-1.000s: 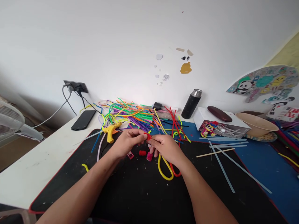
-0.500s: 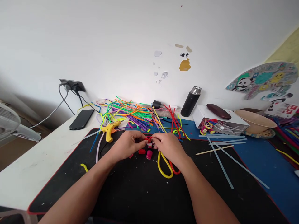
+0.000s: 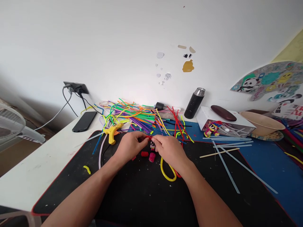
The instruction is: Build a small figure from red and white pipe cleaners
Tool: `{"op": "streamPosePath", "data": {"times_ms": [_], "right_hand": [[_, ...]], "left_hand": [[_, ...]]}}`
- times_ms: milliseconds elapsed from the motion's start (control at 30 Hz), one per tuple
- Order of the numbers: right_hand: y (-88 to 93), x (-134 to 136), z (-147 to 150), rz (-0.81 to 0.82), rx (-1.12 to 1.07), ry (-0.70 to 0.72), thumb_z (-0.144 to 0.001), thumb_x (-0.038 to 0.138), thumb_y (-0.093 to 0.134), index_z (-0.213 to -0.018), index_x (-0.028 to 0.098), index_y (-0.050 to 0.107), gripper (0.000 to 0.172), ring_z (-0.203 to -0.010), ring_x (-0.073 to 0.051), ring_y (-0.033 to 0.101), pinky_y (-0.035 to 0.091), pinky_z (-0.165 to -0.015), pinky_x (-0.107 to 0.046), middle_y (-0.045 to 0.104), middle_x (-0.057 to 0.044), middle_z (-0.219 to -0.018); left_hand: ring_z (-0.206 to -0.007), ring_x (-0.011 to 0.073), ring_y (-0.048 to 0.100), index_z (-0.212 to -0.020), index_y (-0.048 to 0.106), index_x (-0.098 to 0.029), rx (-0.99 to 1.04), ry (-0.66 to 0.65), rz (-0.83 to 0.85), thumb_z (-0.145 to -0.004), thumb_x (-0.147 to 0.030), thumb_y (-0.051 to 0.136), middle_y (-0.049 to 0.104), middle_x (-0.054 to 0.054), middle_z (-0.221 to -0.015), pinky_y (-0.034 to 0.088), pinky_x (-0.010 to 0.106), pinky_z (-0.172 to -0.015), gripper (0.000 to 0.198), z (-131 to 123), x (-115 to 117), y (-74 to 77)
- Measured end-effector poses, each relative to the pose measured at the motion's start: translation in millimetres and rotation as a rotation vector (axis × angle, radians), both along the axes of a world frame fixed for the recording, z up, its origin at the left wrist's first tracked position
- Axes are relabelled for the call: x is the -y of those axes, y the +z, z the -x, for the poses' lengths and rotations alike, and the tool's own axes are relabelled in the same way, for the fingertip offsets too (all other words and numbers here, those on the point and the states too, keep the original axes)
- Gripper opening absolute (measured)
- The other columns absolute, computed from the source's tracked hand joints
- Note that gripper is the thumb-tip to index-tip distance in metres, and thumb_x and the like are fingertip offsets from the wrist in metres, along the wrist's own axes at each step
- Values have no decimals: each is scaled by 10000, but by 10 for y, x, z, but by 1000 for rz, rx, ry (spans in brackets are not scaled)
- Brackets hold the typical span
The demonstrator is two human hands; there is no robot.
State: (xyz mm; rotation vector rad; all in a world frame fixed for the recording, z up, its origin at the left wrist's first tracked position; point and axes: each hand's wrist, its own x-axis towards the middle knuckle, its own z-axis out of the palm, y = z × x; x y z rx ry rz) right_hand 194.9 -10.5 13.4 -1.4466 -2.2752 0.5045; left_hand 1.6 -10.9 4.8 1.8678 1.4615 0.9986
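Observation:
My left hand and my right hand meet over the black mat, fingertips closed in a pinch. Between them runs a short piece of red pipe cleaner, mostly covered by the fingers. Just below the fingertips is a small doll-like figure with a bright pink end; I cannot tell whether the fingers touch it. A red fuzzy piece lies left of the figure. Under my right hand, a yellow pipe cleaner loop and a red loop partly stick out.
Bundled colourful pipe cleaners spread along the wall. A yellow glue gun lies left of my hands, a phone farther left. At right are a black flask, a white box, a finished figure and glue sticks.
My fingertips have risen slightly and drawn a little apart, showing more of the red piece and of the figure beneath. The whole view has shifted a little.

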Motion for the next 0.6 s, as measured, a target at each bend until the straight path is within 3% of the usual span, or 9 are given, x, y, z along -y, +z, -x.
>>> {"op": "streamPosePath", "data": {"times_ms": [100,267,433,600], "right_hand": [[-2,14,20,-2,-15,-1,-1069,332,491,-855,239,716,324,-663,-196,668,317,-591,-292,762,-24,-746],[3,61,78,42,-98,25,-1071,309,474,-763,227,649,363,-653,-178,674,343,-605,-278,753,-12,-714],[-6,81,115,39,-147,43,-1047,263,497,-728,224,619,344,-704,-173,697,372,-643,-266,758,-1,-726],[-5,64,106,118,-214,50,-1049,274,501,-707,224,612,363,-576,-137,665,388,-626,-258,750,29,-702]], "left_hand": [[-634,191,621,-785,792,-190,-11,56,22,-860,-408,666,756,36,-723,390,273,-587,262,-1,-12,5],[-700,211,655,-793,777,-174,207,95,100,-825,-489,708,774,49,-771,455,292,-657,324,-6,-44,-5],[-603,152,563,-738,749,-163,485,22,228,-752,-531,787,695,28,-673,433,274,-611,370,1,-95,-67],[-533,112,479,-622,681,-167,700,-28,334,-689,-494,842,586,1,-567,386,252,-547,371,-10,-104,-54]]}}
